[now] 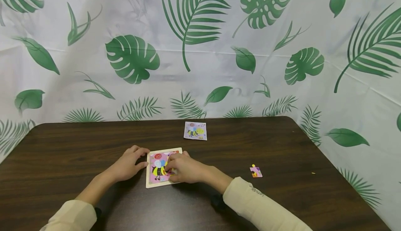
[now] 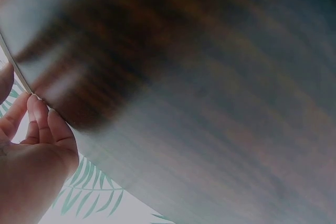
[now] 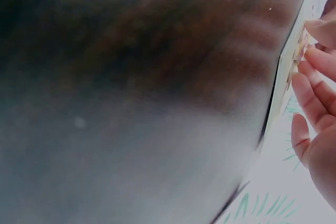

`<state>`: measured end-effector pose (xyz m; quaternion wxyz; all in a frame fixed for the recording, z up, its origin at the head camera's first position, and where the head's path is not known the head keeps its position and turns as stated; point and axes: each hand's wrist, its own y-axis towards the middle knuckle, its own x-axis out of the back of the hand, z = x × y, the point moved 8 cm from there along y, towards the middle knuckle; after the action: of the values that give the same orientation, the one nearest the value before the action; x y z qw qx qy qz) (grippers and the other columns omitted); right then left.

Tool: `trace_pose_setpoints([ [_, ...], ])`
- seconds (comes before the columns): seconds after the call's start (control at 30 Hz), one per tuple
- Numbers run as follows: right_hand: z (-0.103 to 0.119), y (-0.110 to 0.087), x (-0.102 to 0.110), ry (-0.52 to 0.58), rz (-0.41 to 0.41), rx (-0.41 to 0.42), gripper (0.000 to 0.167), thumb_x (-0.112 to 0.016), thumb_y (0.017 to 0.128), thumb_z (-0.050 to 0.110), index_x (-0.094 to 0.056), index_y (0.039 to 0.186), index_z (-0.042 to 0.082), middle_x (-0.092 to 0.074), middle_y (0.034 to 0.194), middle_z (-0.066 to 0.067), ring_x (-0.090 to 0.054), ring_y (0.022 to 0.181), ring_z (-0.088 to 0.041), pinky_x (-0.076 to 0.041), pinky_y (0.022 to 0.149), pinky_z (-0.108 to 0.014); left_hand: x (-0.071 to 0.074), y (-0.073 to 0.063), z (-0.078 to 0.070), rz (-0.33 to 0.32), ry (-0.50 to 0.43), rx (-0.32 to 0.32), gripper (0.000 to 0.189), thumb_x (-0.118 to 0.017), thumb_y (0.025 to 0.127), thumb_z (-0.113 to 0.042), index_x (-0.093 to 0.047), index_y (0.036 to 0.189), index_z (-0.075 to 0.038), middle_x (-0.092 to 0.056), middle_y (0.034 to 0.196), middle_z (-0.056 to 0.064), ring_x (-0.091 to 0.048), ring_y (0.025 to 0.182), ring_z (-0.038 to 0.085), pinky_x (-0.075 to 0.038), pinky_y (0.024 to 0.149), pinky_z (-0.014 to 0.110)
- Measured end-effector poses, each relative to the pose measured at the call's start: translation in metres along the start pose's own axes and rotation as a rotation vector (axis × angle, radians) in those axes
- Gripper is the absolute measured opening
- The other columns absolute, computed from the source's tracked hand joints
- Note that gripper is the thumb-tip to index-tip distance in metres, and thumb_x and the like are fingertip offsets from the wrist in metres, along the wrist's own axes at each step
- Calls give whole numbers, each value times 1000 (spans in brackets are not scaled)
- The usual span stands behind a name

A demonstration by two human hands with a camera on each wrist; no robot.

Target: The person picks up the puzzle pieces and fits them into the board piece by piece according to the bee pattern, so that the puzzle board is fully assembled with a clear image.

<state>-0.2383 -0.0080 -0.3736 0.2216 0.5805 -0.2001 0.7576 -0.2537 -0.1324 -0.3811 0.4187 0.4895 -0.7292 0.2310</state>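
A wooden-framed jigsaw puzzle point(image 1: 157, 170) of a bee on pink lies flat on the table in the head view. My left hand point(image 1: 130, 163) touches the left edge of its frame with thumb and fingertips. In the left wrist view, the left hand point(image 2: 39, 145) has its fingertips at that thin edge. Over the puzzle's right half, my right hand point(image 1: 188, 168) bends its fingers and thumb onto a puzzle piece, mostly hidden beneath them. The right wrist view shows the right hand point(image 3: 317, 98) with fingertips at the board's surface. A loose puzzle piece point(image 1: 256, 171) lies to the right.
A paper picture point(image 1: 195, 131) of the same bee lies behind the puzzle, near the back edge of the dark wooden table point(image 1: 103, 137). A tiny yellow scrap point(image 1: 313, 173) lies far right. A leaf-printed white cloth point(image 1: 206, 63) hangs behind the table.
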Motion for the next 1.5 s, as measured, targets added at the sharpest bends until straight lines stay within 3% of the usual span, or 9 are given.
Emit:
trace_pose_setpoints([
  [0.6,3,2,-1,-31,24,21,25,-66,85,26,-68,110,22,-52,91,8,-45,83,-2,-22,67,-23,1,0,-1,-4,11,-7,32,-61,87,-12,-54,114,2,-50,102,16,-47,97,35,-40,82,52],
  [1.03,-3,5,-5,13,21,-3,24,-67,83,28,-71,106,23,-49,89,10,-43,82,-1,-22,66,-23,2,0,-1,-11,12,-17,31,-62,86,-10,-54,114,3,-50,101,16,-47,97,36,-39,81,52],
  [1.5,-2,-1,0,-3,-23,34,16,-69,83,25,-72,98,21,-53,91,7,-45,84,-3,-22,64,-21,0,0,-2,4,14,-3,32,-62,86,-11,-54,114,2,-50,102,16,-47,97,36,-40,82,52],
])
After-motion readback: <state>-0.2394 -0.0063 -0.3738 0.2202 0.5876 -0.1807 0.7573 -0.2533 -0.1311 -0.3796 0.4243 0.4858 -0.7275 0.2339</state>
